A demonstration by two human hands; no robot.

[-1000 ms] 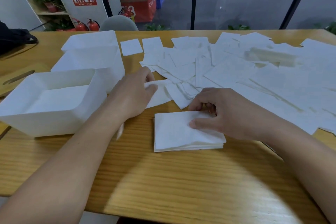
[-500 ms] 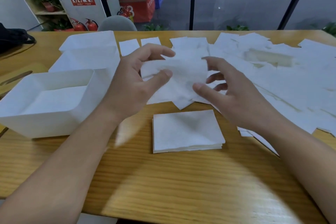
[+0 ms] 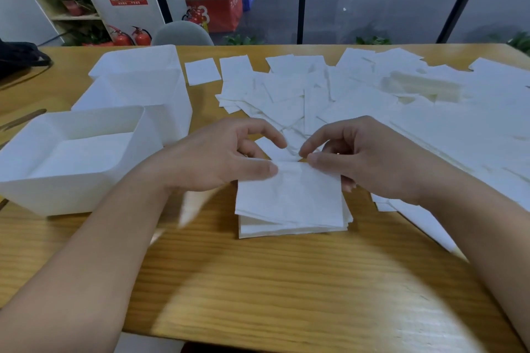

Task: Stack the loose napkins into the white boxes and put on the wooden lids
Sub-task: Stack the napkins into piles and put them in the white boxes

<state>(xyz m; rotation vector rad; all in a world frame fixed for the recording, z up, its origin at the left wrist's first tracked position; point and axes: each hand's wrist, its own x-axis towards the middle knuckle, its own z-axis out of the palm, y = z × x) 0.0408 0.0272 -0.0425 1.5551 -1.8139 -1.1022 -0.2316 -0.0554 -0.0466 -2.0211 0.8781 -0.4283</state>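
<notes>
Just past the centre of the wooden table [image 3: 258,281], both hands meet over a small stack of napkins [image 3: 292,228]. The left hand [image 3: 218,160] comes in from 8 o'clock and the right hand [image 3: 372,157] from 4 o'clock; each pinches the far edge of a single napkin [image 3: 289,195] between thumb and forefinger, the two thumbs lying flat on its top near the middle of that edge. That sheet hangs toward 6 o'clock from the pinch and drapes over the stack, its near edge slightly askew to the squared pile beneath. It is thin, soft white paper, square, faintly crumpled.

Beyond the hands, from 12 to 3 o'clock, loose napkins [image 3: 358,100] lie scattered in overlapping layers, flat white squares at all angles, some apart on the bare wood at 11 o'clock. At 9 o'clock stands a white box [image 3: 71,195], smooth, matte, rectangular with rounded corners, lidless; what lies on its pale floor cannot be told. Behind it toward 10 o'clock stand two more white boxes [image 3: 160,100], one touching the next. At the table's left edge lies a wooden lid [image 3: 23,120], flat, with a dark slot, only partly in view. The tabletop is honey-coloured with fine straight grain.
</notes>
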